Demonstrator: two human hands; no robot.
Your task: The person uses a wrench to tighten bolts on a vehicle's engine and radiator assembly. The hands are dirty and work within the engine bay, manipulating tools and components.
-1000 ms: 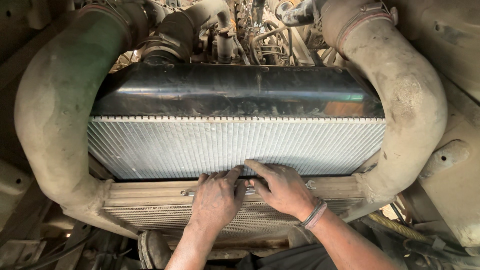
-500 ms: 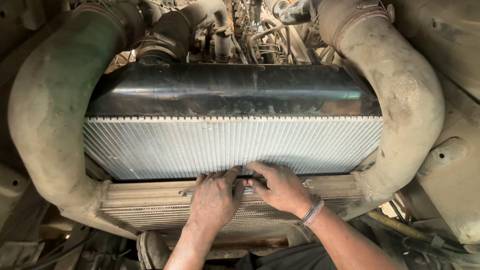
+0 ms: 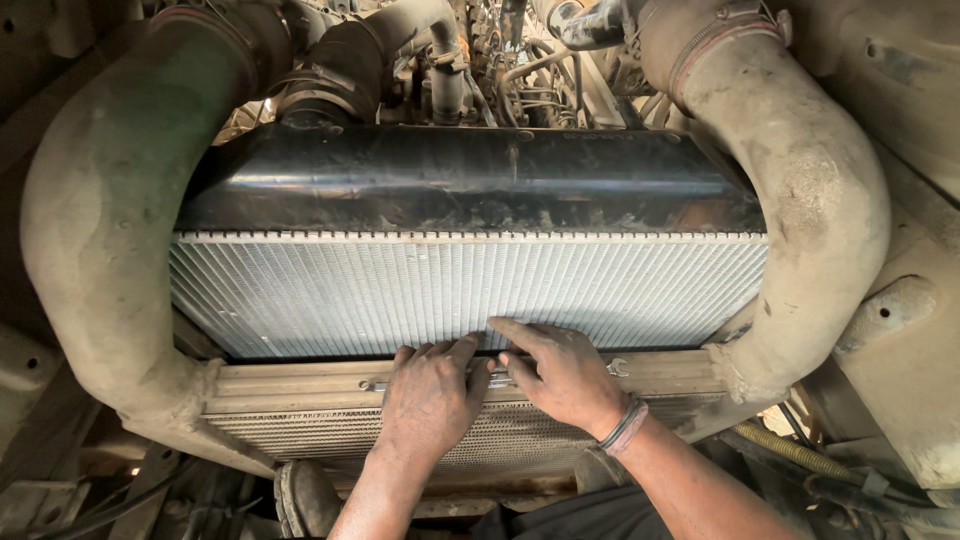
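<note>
Head view looked into dusty engine bay: silver finned radiator core (image 3: 460, 295) under black metal top tank (image 3: 470, 180), fat grimy hoses (image 3: 100, 230) either side. Flat steel spanner (image 3: 612, 367) lay along tan lower crossbar (image 3: 300, 385), mostly hidden beneath fingers. Left hand (image 3: 430, 400) flat, fingers together on bar. Right hand (image 3: 560, 370) pressed over spanner, fingers slightly apart; grip unclear.

Left hand (image 3: 430, 400) and right hand (image 3: 565, 375) side by side on the tan top bar (image 3: 300, 385), finned radiator core (image 3: 450, 290) walling the front, thick dusty hoses (image 3: 100, 230) crowding both sides, narrow dark gap along the core's lower edge, wrench (image 3: 610, 368) lying on the bar.
</note>
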